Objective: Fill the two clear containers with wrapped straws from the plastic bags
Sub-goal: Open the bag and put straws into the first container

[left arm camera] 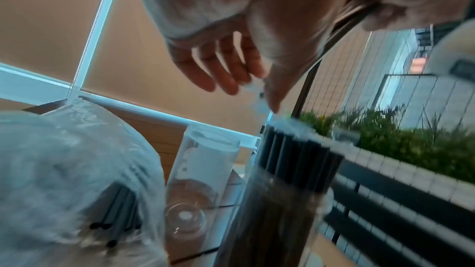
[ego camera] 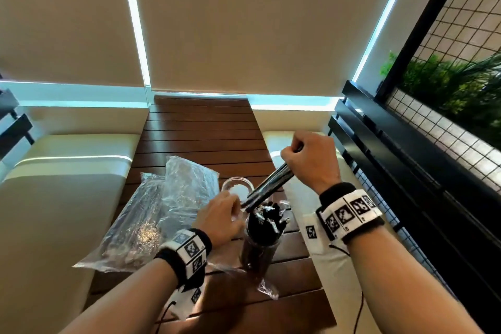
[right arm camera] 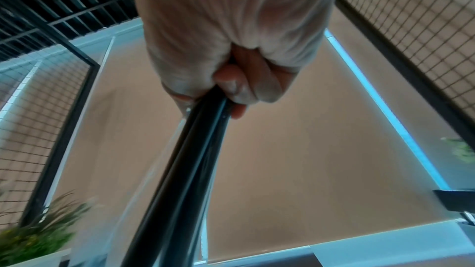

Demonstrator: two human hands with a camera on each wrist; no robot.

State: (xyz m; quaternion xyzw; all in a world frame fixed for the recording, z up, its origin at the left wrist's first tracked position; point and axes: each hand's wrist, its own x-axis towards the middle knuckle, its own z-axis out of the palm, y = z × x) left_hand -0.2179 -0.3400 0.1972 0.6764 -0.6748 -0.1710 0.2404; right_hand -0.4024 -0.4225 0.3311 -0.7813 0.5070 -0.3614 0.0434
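My right hand (ego camera: 306, 154) (right arm camera: 231, 88) grips a bundle of black wrapped straws (ego camera: 271, 184) (right arm camera: 185, 170) that slants down to the left above the containers. Its lower end reaches my left hand (ego camera: 222, 217) (left arm camera: 253, 92), whose thumb and forefinger pinch the clear wrapper tips; that view is blurred. The near clear container (ego camera: 260, 247) (left arm camera: 282, 200) stands packed with upright black straws (ego camera: 267, 221) (left arm camera: 300, 155). Just behind it stands the second clear container (ego camera: 237, 180) (left arm camera: 205, 165), with no straws in it. Two clear plastic bags (ego camera: 135, 225) (left arm camera: 64, 170) holding straws lie to the left.
The containers stand on a narrow slatted wooden table (ego camera: 203, 127). White bench cushions (ego camera: 67, 171) flank it on both sides. A black railing with wire mesh (ego camera: 406, 171) and green plants (ego camera: 461, 84) run along the right. Loose plastic film (ego camera: 268, 290) lies near the front.
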